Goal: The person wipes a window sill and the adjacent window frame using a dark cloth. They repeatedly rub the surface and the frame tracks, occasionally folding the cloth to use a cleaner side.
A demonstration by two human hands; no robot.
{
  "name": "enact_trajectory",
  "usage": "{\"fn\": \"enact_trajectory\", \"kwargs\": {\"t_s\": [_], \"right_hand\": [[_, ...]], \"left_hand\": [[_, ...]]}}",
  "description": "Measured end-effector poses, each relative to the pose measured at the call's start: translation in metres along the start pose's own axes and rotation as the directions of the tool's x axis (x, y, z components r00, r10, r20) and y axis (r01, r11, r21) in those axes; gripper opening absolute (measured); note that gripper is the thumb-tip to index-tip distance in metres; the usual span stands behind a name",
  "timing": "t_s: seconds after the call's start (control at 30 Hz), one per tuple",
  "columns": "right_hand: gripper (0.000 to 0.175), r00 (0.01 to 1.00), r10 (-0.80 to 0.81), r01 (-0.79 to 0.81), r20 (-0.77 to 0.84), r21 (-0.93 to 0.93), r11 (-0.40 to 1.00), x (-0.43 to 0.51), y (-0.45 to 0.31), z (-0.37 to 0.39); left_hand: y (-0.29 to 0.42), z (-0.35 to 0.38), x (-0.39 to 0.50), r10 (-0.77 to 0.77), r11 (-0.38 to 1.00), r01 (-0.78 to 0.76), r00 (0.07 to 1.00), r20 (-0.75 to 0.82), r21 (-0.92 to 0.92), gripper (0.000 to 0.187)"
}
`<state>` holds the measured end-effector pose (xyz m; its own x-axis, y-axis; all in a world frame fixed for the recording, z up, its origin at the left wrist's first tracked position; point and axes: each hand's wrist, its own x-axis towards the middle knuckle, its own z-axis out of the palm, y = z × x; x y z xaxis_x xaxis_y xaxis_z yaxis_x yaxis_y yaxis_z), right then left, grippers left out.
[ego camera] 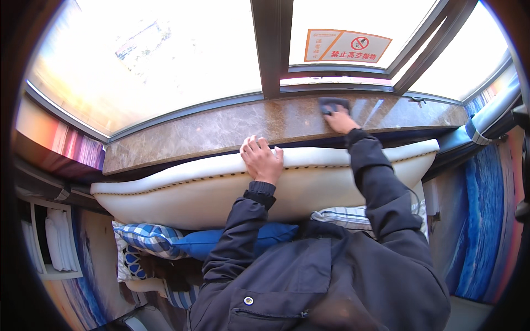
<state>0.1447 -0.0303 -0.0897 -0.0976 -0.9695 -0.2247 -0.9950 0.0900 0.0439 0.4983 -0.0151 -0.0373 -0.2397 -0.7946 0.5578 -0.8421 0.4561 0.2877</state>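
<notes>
My right hand [340, 120] presses a dark cloth [333, 105] flat on the brown marble windowsill [232, 124], close to the window frame. The cloth and fingertips are slightly blurred. My left hand [262, 159] rests over the top edge of a cream padded sofa back [306, 182] with a studded seam, its fingers bent over the rim and holding no loose object. The sofa back stands just in front of the sill, with a dark gap between them.
Dark window frames [271, 49] rise behind the sill, one pane bearing a printed sticker [348, 45]. A blue cushion [277, 236], a checked cushion [151, 238] and a striped cushion [343, 216] lie below the sofa back. A tied-back curtain [490, 118] hangs at the right.
</notes>
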Motion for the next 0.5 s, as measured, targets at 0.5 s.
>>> {"fn": "enact_trajectory", "kwargs": {"t_s": [0.5], "right_hand": [[0.05,0.976,0.005,0.056,-0.219,0.269,0.962,0.052,-0.192,-0.048]], "left_hand": [[0.001,-0.003,-0.001,0.077,0.996,-0.076,0.997,0.021,-0.044,0.022]]}}
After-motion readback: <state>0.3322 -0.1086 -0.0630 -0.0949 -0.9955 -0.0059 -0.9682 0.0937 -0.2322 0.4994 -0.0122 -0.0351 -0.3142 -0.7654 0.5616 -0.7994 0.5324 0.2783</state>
